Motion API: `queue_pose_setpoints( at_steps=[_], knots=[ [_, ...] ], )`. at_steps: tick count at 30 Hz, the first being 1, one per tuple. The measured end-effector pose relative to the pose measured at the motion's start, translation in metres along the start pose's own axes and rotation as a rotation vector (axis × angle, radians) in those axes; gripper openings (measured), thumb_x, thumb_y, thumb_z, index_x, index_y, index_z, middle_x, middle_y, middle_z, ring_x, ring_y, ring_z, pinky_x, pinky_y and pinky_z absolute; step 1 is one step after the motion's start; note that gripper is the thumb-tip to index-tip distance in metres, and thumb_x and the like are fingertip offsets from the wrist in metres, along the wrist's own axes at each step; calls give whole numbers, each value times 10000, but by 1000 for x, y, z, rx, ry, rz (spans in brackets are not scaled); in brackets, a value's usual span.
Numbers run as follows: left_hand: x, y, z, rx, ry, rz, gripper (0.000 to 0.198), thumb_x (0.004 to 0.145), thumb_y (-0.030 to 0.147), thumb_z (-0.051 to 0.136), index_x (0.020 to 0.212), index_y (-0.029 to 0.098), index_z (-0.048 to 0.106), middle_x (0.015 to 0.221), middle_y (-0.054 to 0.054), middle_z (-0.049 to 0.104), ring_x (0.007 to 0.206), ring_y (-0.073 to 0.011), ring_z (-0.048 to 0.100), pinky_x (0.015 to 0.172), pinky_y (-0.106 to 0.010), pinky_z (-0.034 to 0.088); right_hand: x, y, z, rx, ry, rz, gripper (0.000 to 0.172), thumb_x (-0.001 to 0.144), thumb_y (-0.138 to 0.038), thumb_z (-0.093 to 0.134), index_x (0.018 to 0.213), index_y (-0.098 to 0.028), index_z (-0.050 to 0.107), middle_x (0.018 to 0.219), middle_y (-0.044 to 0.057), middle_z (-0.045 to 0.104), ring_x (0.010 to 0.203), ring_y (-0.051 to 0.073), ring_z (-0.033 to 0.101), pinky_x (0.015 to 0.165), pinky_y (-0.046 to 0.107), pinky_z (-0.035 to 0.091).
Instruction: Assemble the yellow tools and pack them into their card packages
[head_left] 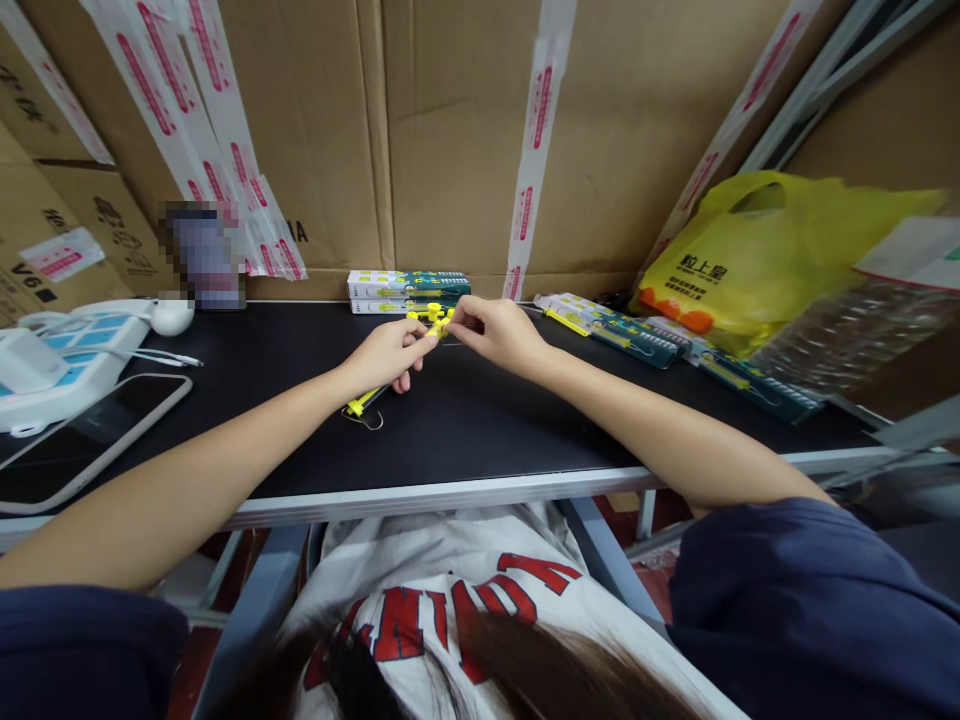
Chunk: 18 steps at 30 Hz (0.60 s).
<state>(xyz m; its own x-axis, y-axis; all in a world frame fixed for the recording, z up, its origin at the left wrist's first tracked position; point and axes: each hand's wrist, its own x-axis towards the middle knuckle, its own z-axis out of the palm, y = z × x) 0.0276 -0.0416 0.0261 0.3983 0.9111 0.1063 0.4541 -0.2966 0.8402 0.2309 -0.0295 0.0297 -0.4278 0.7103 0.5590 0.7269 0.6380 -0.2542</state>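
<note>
My left hand point(384, 357) is closed around a slim yellow plastic tool point(361, 402), whose lower end sticks out below the fingers with a thin curved metal wire point(373, 424). Several small yellow knobs point(433, 312) show at its upper end, above my left thumb. My right hand point(501, 332) pinches at that upper end, its thumb and fingertips pressed together beside the knobs. Exactly which small part sits in the right fingertips is hidden. Both hands are just above the black tabletop point(465, 430).
Printed boxes point(409, 292) lie behind my hands; more boxes point(637, 338) lie to the right, by a yellow plastic bag point(757, 250) and a clear ridged plastic package point(840, 335). At left are a phone point(94, 435) and a power strip point(105, 355) with cables. Cardboard point(450, 150) walls the back.
</note>
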Motion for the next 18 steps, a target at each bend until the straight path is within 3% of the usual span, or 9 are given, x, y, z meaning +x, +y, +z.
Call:
queue_pose_setpoints(
  at_steps=[8,18],
  knots=[
    [-3,0,8,-52,-51,-68,203,966,359,579,887,176,542,595,52,581,334,-95,555,327,-185,418,-1,-6,3,-104,-13,-2,108,911,-257,604,854,-175,645,807,29,681,701,144,547,636,241,300],
    [2,-4,12,-271,-75,-142,200,985,320,538,845,178,540,566,69,547,297,-64,481,304,-173,377,0,-12,-4,-196,-58,-2,86,922,-244,605,887,-185,656,800,21,677,684,140,534,619,242,264]
  ],
)
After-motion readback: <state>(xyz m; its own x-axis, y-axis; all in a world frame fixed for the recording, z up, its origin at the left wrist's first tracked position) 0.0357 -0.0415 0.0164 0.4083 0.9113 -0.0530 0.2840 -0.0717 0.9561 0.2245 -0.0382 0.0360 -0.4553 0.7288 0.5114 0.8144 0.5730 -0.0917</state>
